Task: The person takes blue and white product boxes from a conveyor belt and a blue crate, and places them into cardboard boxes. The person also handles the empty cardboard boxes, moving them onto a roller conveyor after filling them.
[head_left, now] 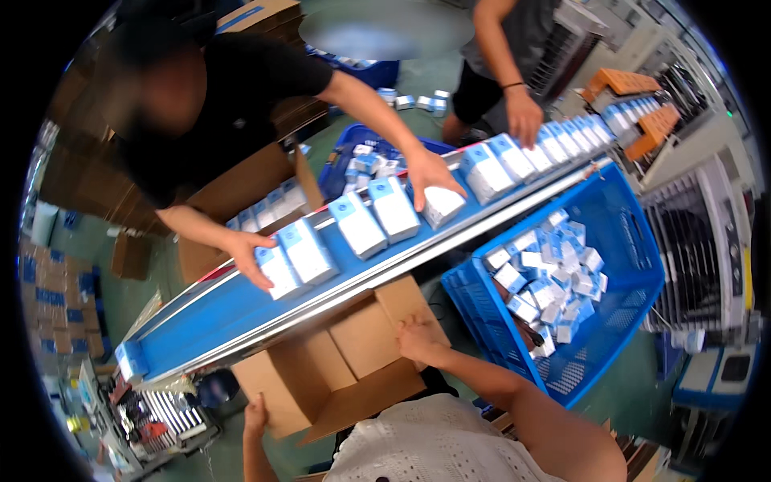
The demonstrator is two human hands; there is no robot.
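Note:
An open brown cardboard box (pixel 283 392) with nothing visible inside is held tilted in front of my body, just below the conveyor. My left hand (pixel 255 415) grips its left edge. With my right hand (pixel 419 341) I hold the flap on its right side, fingers curled against the cardboard. Just beyond the box runs a blue conveyor belt (pixel 217 317) bearing a row of white-and-blue cartons (pixel 393 210). Neither of my hands touches these cartons.
Across the belt, a person in black has one hand (pixel 255 255) and the other (pixel 432 175) on cartons. Another person's hand (pixel 524 116) reaches the belt farther right. A blue crate (pixel 634 241) of small cartons stands at right. Another open box (pixel 201 249) sits behind the belt.

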